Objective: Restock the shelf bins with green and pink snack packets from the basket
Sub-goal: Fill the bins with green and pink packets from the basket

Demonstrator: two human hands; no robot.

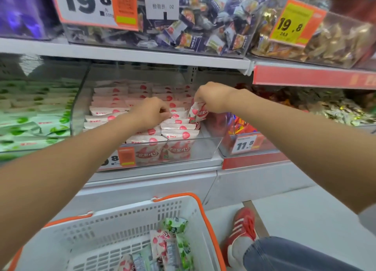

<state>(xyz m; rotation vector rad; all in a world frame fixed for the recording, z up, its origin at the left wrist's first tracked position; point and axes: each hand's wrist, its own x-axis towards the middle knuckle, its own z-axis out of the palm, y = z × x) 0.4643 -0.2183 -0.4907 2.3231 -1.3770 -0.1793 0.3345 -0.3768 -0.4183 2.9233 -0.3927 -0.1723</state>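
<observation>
Both my hands reach into the clear bin of pink snack packets on the middle shelf. My right hand pinches a pink packet by its top, upright at the bin's right side. My left hand has its fingers curled on the stacked pink packets in the middle of the bin; the fingertips pinch at a packet edge. Left of it stands a bin of green packets. Below, the white basket with orange rim holds a few pink and green packets.
A shelf above carries clear bins of mixed wrapped sweets with 19.8 price tags. To the right stands a bin with an 11.8 tag. My red shoe and jeans leg stand right of the basket on the floor.
</observation>
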